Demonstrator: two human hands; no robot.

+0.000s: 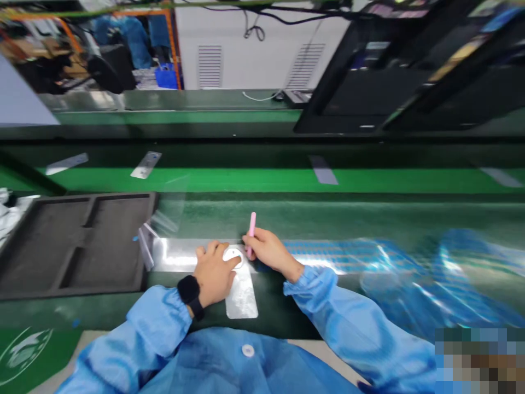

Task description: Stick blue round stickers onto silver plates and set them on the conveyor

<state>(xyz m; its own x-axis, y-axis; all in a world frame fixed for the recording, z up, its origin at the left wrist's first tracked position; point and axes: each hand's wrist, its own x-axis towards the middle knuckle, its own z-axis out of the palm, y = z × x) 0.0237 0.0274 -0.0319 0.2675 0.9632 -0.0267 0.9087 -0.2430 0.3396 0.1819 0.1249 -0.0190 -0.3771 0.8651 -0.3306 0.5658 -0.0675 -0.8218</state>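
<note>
A flat silvery plate (241, 298) with a round white area near its far end lies at the near edge of the bench, in front of my body. My left hand (215, 273), with a black band on its wrist, holds it at the far end; the thumb rests on the round area and the fingers bend along the left side. My right hand (268, 251) is closed round a pink pen-like stick (252, 224), held nearly upright just right of the plate. The fingers hide the stick's lower end, so I cannot tell whether its tip touches anything.
A dark divided foam tray (115, 241) sits to the left, with clear plastic pieces (164, 221) beside it. Blue-tinted film (394, 262) spreads over the right of the bench. Several flat pieces, one a pale plate (146, 165), lie on the green strip (246, 179) beyond.
</note>
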